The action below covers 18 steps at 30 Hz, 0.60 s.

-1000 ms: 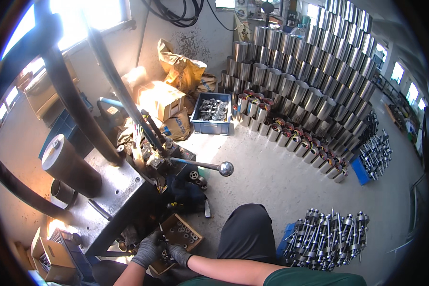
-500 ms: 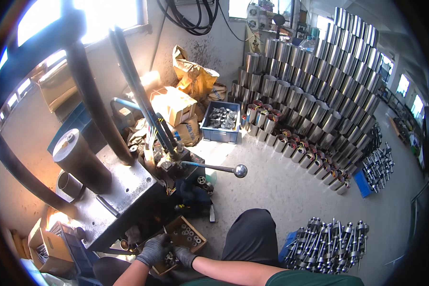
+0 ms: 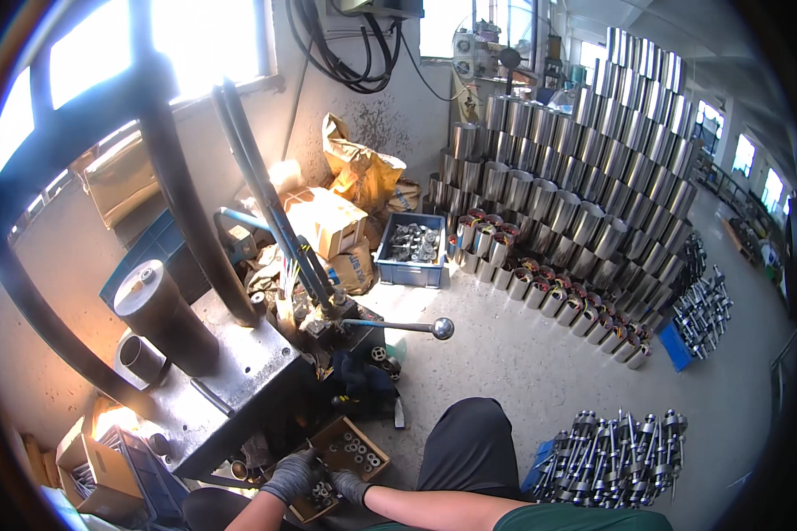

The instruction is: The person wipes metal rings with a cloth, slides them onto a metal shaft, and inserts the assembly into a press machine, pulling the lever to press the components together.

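Observation:
A shallow wooden box [image 3: 374,476] with small round metal rings [image 3: 359,448] stands low in front of me, near my knees. My left hand [image 3: 290,478], in a grey knit glove, is over the box's left side with fingers curled; what they hold is hidden. In a like glove, my right hand [image 3: 351,486] reaches to the near part of the box, its fingers bunched beside several small metal pieces [image 3: 321,496]. Whether it grips one of them is too small to make out. The hands are close together but apart.
A heavy steel press table [image 3: 239,367] with a metal cylinder [image 3: 175,323] and ball-ended lever [image 3: 441,328] rises at left. Rotor shafts [image 3: 611,456] are piled at right. Stacked steel cylinders [image 3: 584,186] and a blue crate [image 3: 410,273] stand farther off.
The view has tilted up slightly, so the scene sits lower. My left hand has shifted a little toward the near part of the box; the right stays at the box.

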Available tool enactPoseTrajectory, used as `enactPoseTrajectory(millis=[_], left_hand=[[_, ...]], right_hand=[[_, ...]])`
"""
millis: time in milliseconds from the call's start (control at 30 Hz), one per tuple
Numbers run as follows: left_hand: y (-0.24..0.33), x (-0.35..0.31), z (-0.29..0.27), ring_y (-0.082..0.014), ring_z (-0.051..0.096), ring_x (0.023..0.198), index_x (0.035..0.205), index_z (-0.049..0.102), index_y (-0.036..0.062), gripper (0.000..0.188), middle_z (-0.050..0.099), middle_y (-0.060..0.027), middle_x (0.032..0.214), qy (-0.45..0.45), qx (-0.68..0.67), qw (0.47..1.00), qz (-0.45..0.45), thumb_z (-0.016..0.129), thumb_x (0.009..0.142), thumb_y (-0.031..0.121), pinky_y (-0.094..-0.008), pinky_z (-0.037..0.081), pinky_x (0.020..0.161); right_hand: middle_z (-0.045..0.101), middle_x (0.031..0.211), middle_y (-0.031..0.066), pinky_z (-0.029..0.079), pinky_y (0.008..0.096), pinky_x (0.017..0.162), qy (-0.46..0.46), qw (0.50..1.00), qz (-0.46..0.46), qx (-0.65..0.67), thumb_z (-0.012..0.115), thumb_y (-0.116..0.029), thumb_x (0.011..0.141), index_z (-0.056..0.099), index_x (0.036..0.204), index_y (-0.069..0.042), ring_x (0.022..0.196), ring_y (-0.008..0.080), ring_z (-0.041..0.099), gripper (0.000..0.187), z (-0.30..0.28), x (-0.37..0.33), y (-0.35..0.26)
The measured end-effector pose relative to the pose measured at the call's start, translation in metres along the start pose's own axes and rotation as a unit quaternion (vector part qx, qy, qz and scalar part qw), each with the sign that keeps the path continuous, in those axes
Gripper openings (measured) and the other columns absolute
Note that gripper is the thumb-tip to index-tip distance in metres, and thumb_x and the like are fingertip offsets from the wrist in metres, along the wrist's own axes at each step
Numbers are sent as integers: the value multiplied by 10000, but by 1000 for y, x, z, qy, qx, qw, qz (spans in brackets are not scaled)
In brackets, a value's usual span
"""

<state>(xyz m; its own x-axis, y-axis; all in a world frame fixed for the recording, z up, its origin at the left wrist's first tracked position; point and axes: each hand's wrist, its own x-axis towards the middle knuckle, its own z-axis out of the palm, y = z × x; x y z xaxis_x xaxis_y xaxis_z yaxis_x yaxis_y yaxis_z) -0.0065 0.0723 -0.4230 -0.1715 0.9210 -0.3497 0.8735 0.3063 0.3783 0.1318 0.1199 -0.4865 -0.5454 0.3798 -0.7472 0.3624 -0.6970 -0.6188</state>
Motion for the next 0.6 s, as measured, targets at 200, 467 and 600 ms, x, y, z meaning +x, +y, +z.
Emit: enactPoseTrajectory(millis=[200,467,600], left_hand=[[4,6,5,-385,650,1066,1183,687,131,370,683,-193,1116,58,26,996,69,660,864,317,-483,514,938],[-26,15,19,-399,611,1097,1079,728,146,298,659,-190,1159,32,126,987,89,650,865,339,-490,486,965],[-8,23,14,-401,604,1062,1009,728,107,248,666,-190,1082,97,111,987,60,664,864,299,-486,479,939]], right_hand=[[748,1053,164,533,390,866,42,973,-96,-207,631,-457,934,728,1087,-5,957,282,710,486,-3,100,66],[698,1185,235,480,433,974,27,958,-175,-224,584,-567,861,696,1181,-6,1177,380,632,655,10,96,48],[717,1095,230,503,458,886,49,974,-217,-31,710,-438,801,705,1122,26,1040,369,671,564,6,105,46]])
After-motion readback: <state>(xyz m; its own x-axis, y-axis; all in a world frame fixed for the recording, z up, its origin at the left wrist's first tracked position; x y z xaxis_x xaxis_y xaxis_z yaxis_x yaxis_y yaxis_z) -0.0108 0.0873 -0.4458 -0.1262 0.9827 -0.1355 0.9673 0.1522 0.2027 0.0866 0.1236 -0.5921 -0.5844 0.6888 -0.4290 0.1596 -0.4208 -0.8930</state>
